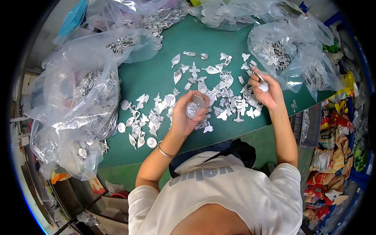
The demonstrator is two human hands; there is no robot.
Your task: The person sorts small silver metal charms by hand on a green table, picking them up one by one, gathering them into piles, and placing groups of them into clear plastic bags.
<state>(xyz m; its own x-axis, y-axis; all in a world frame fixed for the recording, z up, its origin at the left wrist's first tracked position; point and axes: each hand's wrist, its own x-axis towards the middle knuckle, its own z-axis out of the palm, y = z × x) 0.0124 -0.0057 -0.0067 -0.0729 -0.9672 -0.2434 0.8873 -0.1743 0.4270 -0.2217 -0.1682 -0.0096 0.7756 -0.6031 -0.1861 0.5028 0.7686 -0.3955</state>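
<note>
My left hand (182, 119) is curled, palm up, around round silver medallions. One medallion (192, 110) has a raised pattern, and a plainer disc (199, 102) lies against it. Farther right, my right hand (273, 96) is raised over the table's edge, its fingers closed on a shiny silver metal piece (263, 84) whose exact kind I cannot make out. Between and around both hands, small silver pendants are scattered: a cross (194, 71), a leaf-shaped one (176, 60), a ring (203, 56) and a round embossed one (151, 142).
A green table (176, 37) carries the pieces. Clear plastic bags of metal parts stand at the left (94, 94), at the back (223, 17) and at the right (278, 55). A grey crate (309, 125) and colourful packets (327, 145) lie beyond the right edge.
</note>
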